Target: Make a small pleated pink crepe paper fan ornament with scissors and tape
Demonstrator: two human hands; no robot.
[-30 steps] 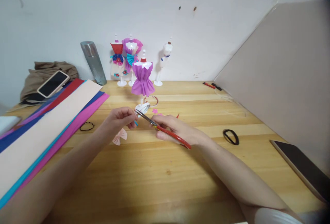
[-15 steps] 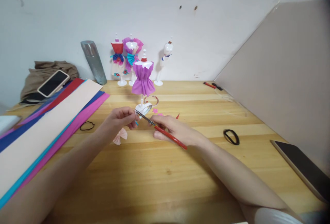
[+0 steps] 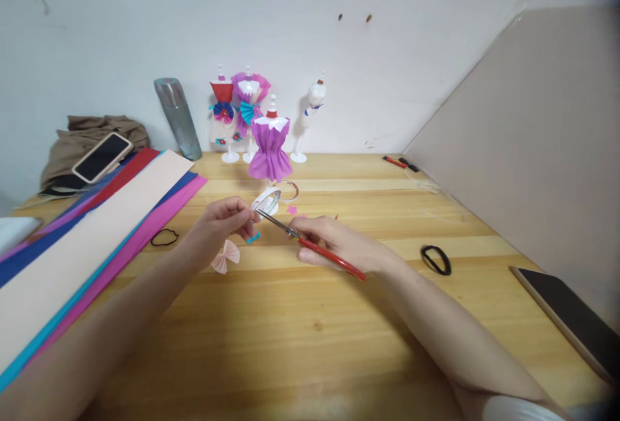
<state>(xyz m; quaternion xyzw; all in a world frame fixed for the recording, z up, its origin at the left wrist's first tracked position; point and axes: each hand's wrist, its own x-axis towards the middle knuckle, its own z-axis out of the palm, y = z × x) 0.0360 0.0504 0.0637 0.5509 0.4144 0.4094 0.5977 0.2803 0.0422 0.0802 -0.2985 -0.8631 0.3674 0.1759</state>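
Observation:
My left hand (image 3: 231, 215) is closed in a pinch on a thin white strip (image 3: 269, 199), which curls into a loop beyond the fingertips. Red-handled scissors (image 3: 327, 254) lie in the grip of my right hand (image 3: 329, 237), their blades pointing left to the strip by my left fingers. Under those fingers a small blue piece (image 3: 253, 238) shows. A pale pink paper bow (image 3: 226, 257) rests on the table just below. Behind the strip stands a small mannequin in a purple ruffled dress (image 3: 270, 150), its base partly hidden.
Several more mannequins (image 3: 223, 114) stand at the wall beside a grey bottle (image 3: 178, 121). Long coloured crepe sheets (image 3: 106, 227) cover the left side, near a phone (image 3: 103, 157). Small pink flowers (image 3: 292, 210), a black band (image 3: 436, 259) and a dark tablet-like device (image 3: 566, 318) lie further right.
My right hand and the scissors have shifted slightly right, and the blades are closer together. The white strip's loop has turned and moved a little left. More of the blue piece shows.

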